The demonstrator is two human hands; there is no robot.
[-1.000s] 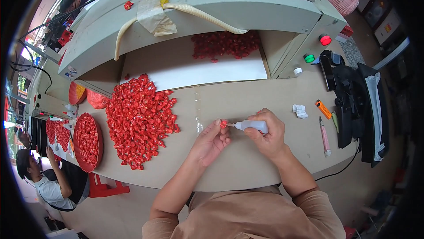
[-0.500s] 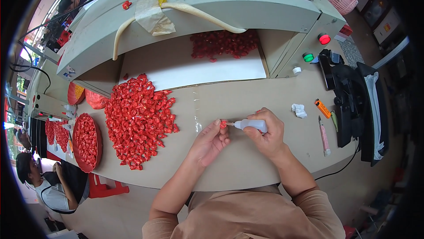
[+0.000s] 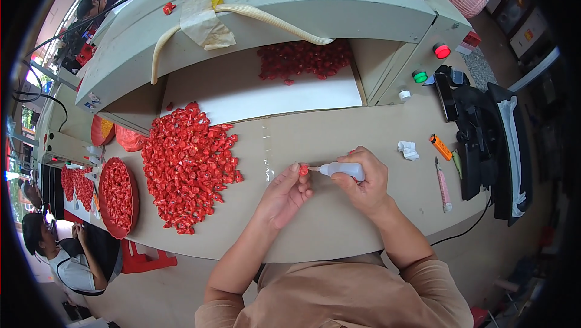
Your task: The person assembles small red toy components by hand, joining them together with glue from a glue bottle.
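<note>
Between the thumb and fingers of my left hand [image 3: 283, 198] is a small red molded piece [image 3: 304, 170]. My right hand [image 3: 367, 181] is wrapped round a translucent squeeze bottle [image 3: 344, 171] lying nearly sideways. Its thin nozzle points left and meets the red piece, or nearly so; the exact contact is too small to make out. Left of my hands spreads a large heap of similar red pieces [image 3: 189, 170] on the tabletop.
A grey machine housing [image 3: 339, 13] arches over a white sheet [image 3: 260, 98] with more red pieces [image 3: 302, 61]. An oval red tray [image 3: 134, 207] stands left. At right lie crumpled tissue [image 3: 408, 150], an orange cutter [image 3: 440, 146], a pink knife [image 3: 443, 188] and a black stand [image 3: 478, 140]. A co-worker [image 3: 72, 255] sits lower left.
Both hands stay almost in place, with the bottle nozzle still at the red piece. The whole view has shifted slightly.
</note>
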